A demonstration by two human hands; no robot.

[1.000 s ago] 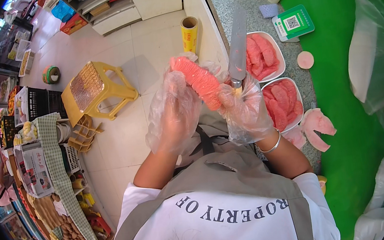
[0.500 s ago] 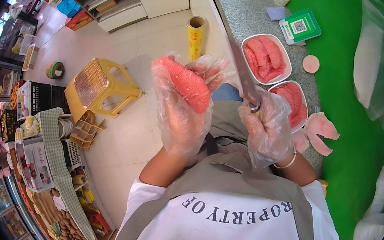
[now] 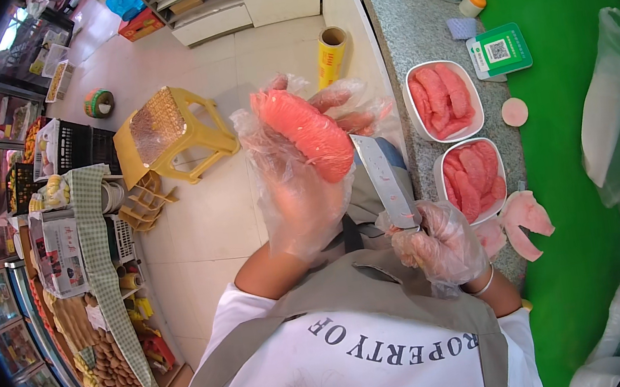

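My left hand (image 3: 294,188), in a clear plastic glove, holds a peeled pink pomelo segment (image 3: 306,135) up in front of me, its fingers behind the fruit. In my right hand (image 3: 442,245), gloved the same way, is the handle of a knife (image 3: 387,183). The blade points up and to the left, its tip close beside the segment's right edge; whether they touch I cannot tell. To the right, two white trays, an upper one (image 3: 481,118) and a lower one (image 3: 441,176), hold peeled pink segments. Pale pink peel (image 3: 526,220) lies near the lower tray.
The trays stand on a grey stone counter (image 3: 393,18) bordering a green surface (image 3: 556,161). A payment-code stand (image 3: 501,51), an orange-capped jar (image 3: 472,4) and plastic bags are there. A yellow roll (image 3: 329,62) stands behind my left hand; a yellow stool (image 3: 173,133) is left.
The knife has swung from upright beside the trays to a leftward slant, its tip now near the segment. My right hand is slightly lower. The whole view has shifted a little.
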